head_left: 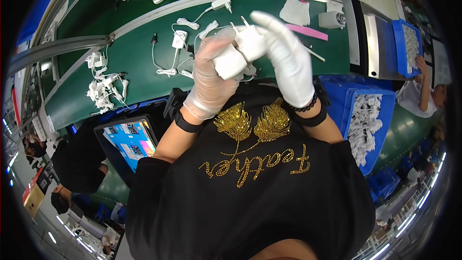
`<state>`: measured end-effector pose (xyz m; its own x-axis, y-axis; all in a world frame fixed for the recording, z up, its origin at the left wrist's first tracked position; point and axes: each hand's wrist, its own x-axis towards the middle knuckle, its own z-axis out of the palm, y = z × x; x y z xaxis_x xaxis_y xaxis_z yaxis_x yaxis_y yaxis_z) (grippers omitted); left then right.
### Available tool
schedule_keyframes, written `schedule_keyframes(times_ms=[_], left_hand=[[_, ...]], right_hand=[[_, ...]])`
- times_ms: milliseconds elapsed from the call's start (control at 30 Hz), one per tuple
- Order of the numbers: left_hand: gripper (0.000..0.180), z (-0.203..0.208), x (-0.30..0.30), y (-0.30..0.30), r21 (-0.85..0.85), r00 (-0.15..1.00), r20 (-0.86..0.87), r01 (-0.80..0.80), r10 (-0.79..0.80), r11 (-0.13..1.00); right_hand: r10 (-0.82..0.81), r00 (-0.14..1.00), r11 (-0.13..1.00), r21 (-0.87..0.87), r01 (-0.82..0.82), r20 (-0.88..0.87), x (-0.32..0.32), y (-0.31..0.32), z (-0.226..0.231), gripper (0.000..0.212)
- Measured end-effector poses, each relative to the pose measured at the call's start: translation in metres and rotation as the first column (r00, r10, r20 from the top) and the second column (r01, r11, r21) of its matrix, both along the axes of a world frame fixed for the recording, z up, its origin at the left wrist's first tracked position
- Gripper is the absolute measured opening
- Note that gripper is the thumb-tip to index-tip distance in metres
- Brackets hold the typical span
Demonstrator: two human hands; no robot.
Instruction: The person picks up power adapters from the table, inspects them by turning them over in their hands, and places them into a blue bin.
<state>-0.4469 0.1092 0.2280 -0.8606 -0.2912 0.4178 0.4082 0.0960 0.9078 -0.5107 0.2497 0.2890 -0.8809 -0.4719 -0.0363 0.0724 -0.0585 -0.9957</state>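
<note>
Over the green bench, my two gloved hands come together around two white power adapters. My left hand [211, 74], in a thin see-through glove, is closed on a blocky white adapter [230, 63]. Against it leans a white plug adapter [251, 43] with two metal pins pointing up and away. My right hand [288, 58], in a white fabric glove, closes on the pinned adapter from the right, its fingers slightly blurred. Beyond my left hand lie more adapters: one [179, 39] with a coiled white cable, and another [221, 4] farther back.
On the green bench [139, 62], a tangle of white adapters [103, 91] sits at left. A pink strip [310, 32], a white cloth [294, 10] and a white bottle [332, 19] lie at right. A blue bin [344, 103] of white parts stands beside my right arm.
</note>
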Motion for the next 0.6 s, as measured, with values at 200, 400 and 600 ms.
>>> schedule_keyframes(times_ms=[200, 400, 600], left_hand=[[0.068, 0.000, 0.005, 0.001, 0.028, 0.999, 0.041, 0.000, -0.001, 1.000], [0.061, 0.021, -0.002, -0.014, 0.539, 0.929, 0.231, 0.126, -0.291, 0.832], [0.066, 0.012, -0.028, -0.035, 0.499, 0.932, 0.215, 0.152, -0.293, 0.853]], right_hand=[[0.105, 0.995, 0.993, -0.058, -0.105, -0.004, -0.007, 0.001, -0.014, 0.040], [0.102, 0.978, 0.994, -0.062, -0.092, 0.182, -0.005, -0.001, -0.019, 0.053], [-0.043, 0.995, 0.979, 0.194, 0.061, -0.093, -0.018, -0.025, -0.031, 0.061]])
